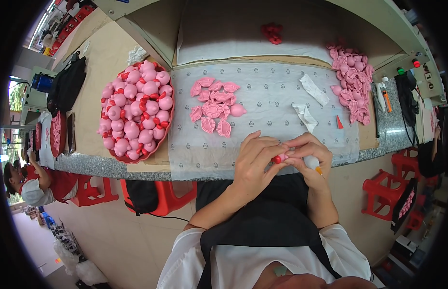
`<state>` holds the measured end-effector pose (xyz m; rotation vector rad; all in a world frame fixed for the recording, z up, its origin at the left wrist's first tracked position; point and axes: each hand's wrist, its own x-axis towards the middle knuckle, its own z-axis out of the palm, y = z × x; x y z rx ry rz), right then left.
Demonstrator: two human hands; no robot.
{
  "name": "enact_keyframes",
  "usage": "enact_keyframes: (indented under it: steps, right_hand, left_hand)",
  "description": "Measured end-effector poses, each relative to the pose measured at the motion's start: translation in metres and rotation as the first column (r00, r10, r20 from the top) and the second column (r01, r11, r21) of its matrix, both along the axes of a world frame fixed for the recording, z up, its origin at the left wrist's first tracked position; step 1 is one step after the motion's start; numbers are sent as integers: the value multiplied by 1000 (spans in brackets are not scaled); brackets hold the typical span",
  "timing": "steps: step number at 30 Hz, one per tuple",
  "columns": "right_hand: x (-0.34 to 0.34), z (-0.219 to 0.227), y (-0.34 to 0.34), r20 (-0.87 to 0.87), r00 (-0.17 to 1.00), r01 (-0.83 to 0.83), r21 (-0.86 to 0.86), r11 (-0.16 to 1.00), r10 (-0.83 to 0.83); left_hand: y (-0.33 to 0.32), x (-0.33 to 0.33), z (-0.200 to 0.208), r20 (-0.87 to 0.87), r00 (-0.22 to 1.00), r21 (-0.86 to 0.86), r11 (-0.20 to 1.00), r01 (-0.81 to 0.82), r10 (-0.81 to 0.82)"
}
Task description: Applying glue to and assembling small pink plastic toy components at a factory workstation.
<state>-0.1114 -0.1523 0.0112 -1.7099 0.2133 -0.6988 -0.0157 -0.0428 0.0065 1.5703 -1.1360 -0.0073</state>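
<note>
Close to the table's front edge, both of my hands meet over a small pink and red rubbery piece (280, 158). My left hand (255, 156) is closed, its fingers gripping the piece from the left. My right hand (308, 147) pinches it from the other side. Tucked in my right palm is a small white bottle (311, 162) with a yellow-orange tip pointing down toward my wrist. Fingers hide much of the piece. Beyond my hands, several crumpled pink moulded pieces (213, 111) lie on a printed white sheet (267, 91), one round and puffed out.
Left stands a red basket (170, 123) heaped with round pink pieces with red parts. A pile of pink pieces (351, 82) lies at right, beside tools (382, 98). White paper strips (314, 89) and a red scrap (339, 122) lie between. Red pieces (272, 33) sit under the shelf.
</note>
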Motion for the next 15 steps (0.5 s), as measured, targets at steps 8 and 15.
enact_keyframes:
  steps: [8,15]
  right_hand:
    - [-9,15,1,22,992,115,157,981,-120]
    - [-5,20,3,-13,998,-55,-22,998,55]
  left_hand:
    - [3,5,-20,-317,905,-143,958,250,-283]
    - [2,-12,-24,-789,272,-503,834,226,-550]
